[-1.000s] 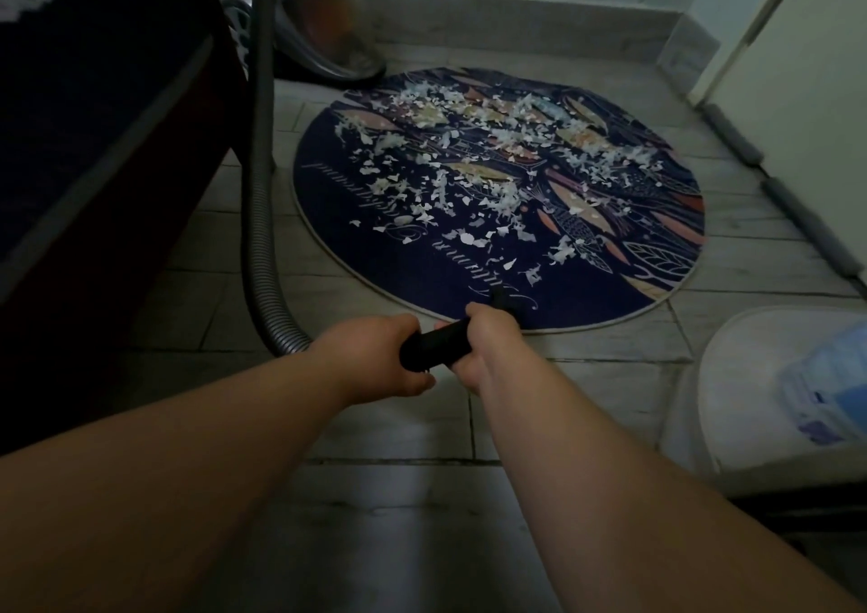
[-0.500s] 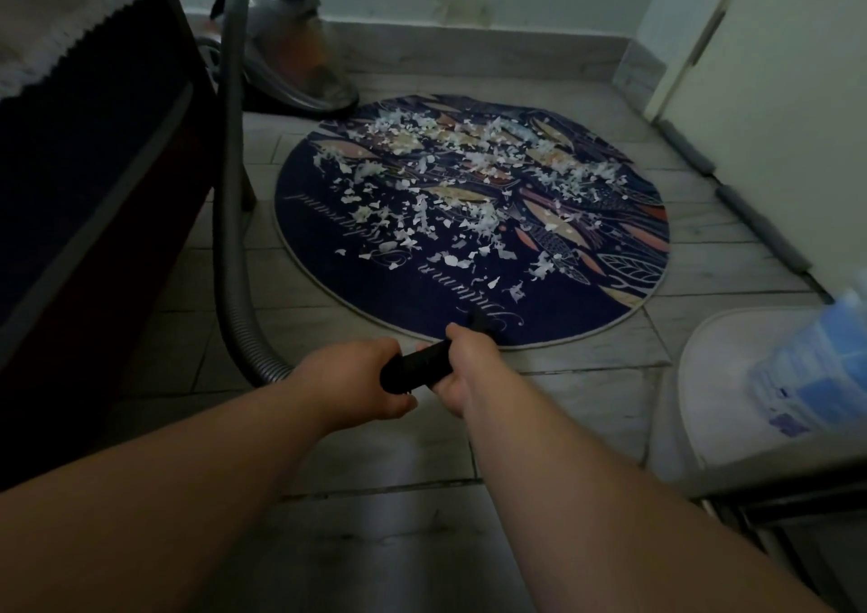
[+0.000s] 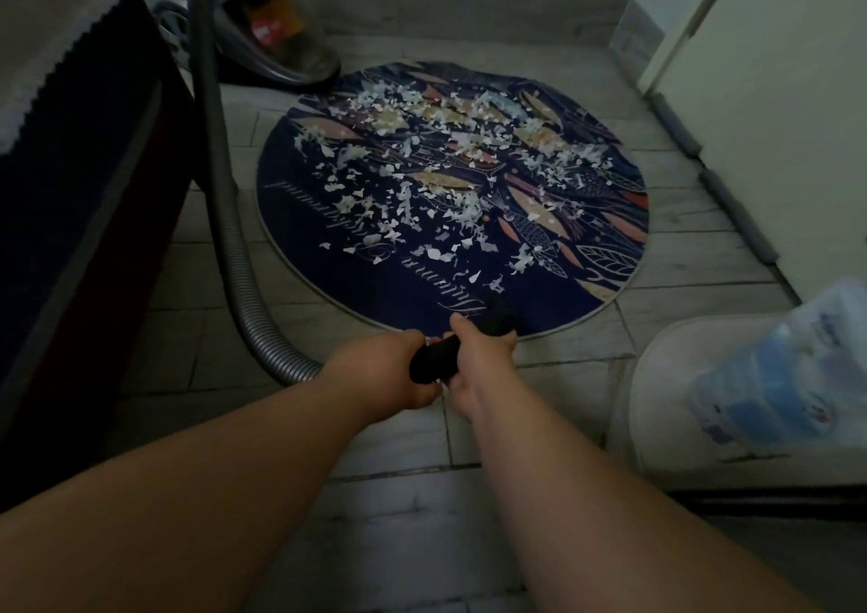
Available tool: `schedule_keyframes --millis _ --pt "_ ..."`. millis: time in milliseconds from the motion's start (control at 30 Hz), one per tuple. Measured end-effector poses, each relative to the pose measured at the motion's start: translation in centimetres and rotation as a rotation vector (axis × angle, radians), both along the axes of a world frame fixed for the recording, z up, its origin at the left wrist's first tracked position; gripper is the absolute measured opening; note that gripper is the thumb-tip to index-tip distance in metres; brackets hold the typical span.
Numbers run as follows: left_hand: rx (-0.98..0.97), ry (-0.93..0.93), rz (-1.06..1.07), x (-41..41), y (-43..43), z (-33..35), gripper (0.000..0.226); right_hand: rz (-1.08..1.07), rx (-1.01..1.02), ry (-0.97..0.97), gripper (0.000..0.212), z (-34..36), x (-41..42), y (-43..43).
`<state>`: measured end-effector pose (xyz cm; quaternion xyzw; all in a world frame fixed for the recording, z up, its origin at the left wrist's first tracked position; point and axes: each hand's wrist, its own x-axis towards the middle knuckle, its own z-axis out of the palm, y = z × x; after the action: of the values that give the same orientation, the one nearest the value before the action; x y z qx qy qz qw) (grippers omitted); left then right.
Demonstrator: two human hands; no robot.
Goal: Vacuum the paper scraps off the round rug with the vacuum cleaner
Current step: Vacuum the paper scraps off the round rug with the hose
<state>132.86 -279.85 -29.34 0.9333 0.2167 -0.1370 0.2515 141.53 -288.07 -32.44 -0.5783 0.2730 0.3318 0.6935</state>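
Observation:
A round dark-blue rug (image 3: 356, 256) with a fish and leaf pattern lies on the tiled floor, strewn with several white paper scraps (image 3: 450, 181). Both hands grip the black vacuum nozzle (image 3: 436, 361) just in front of the rug's near edge. My left hand (image 3: 384, 373) holds its rear end, and my right hand (image 3: 476, 364) holds it further forward. The nozzle's tip (image 3: 497, 314) points at the near rim of the rug. A grey ribbed hose (image 3: 234, 246) curves from my hands up the left side to the vacuum cleaner body (image 3: 272, 31) behind the rug.
A dark bed or sofa edge (image 3: 84, 199) with a pale cover runs along the left. A white door with grey draught strips (image 3: 732, 209) stands on the right. A white stool with a blue plastic pack (image 3: 774, 378) sits at the near right.
The view has shifted so the rug sits a little further right and lower. My hands and the nozzle keep the same grip at the rug's near edge.

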Motion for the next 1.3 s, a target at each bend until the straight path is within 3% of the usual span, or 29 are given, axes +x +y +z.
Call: schedule_keyframes --millis 100,267,433,633,833,1300 --pt "-0.002 0.029 -0.015 1.5 -1.1 3.3 0.049 -0.014 -0.075 0.004 0.081 3.0 1.0 -0.7" --pt "-0.159 0.100 -0.103 2.4 -1.2 6.0 0.052 -0.026 -0.221 0.053 0.060 5.5 2.5 -1.9" --pt "-0.206 0.156 -0.253 5.4 2.0 2.8 0.057 -0.064 -0.299 0.089 0.051 2.0 5.5 0.1" --pt "-0.212 0.140 -0.302 6.7 4.8 -1.4 0.077 -0.082 -0.333 0.111 0.058 -2.3 7.0 2.6" --pt "-0.315 0.176 -0.175 6.6 6.3 -2.8 0.046 -0.079 -0.321 0.077 0.060 -2.3 7.5 4.3" --pt "-0.391 0.240 -0.024 3.3 12.1 -2.3 0.045 0.044 -0.330 0.133 0.061 -1.2 5.5 12.0"
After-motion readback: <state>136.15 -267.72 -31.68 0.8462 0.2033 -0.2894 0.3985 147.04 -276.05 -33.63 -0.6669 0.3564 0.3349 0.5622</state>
